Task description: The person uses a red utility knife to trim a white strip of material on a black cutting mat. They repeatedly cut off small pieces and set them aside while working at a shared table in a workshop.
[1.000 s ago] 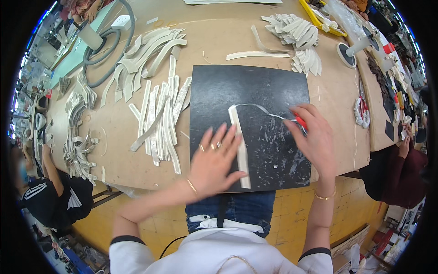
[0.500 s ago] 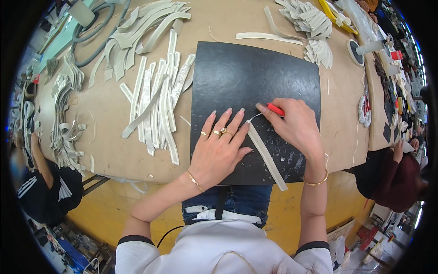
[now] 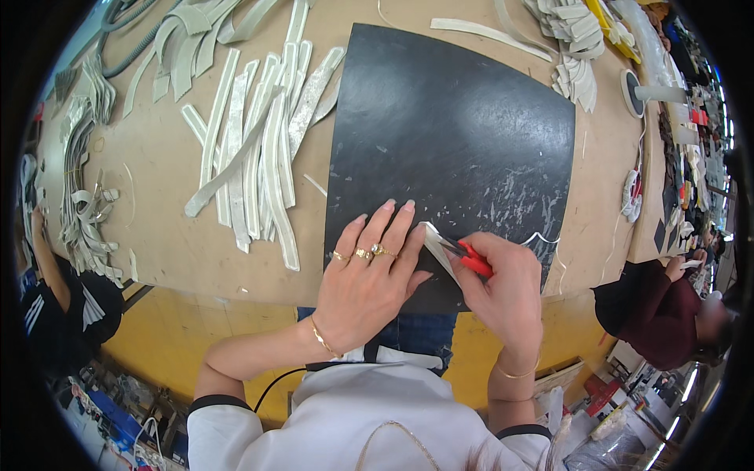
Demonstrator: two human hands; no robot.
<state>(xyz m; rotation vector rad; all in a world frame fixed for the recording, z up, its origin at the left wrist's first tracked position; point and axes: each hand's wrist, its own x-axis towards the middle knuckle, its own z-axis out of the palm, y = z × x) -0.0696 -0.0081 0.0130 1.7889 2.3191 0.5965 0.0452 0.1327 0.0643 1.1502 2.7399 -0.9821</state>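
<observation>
My left hand (image 3: 364, 271) lies flat on a black cutting mat (image 3: 448, 102), fingers stretched out and rings on several of them. Its index finger rests along a narrow pale strip (image 3: 432, 238), whose lower part runs under my right hand. In my right hand (image 3: 503, 284) are small red-handled snips (image 3: 475, 261), held between thumb and fingers. Their dark tip reaches over the strip, close to its upper end; whether the blades are closed is too small to tell. A thin white offcut strand (image 3: 542, 238) curls at the mat's right edge.
Loose pale strips (image 3: 251, 149) lie left of the mat, with bundled strips (image 3: 77, 177) farther left. More strip stacks (image 3: 573, 31) and a white spool (image 3: 633, 93) stand at the far right. One person sits on each side of me.
My right hand has moved down along the strip and turned the red snips' tip onto it. The white strand from the strip's upper end now lies at the mat's right. The view has shifted.
</observation>
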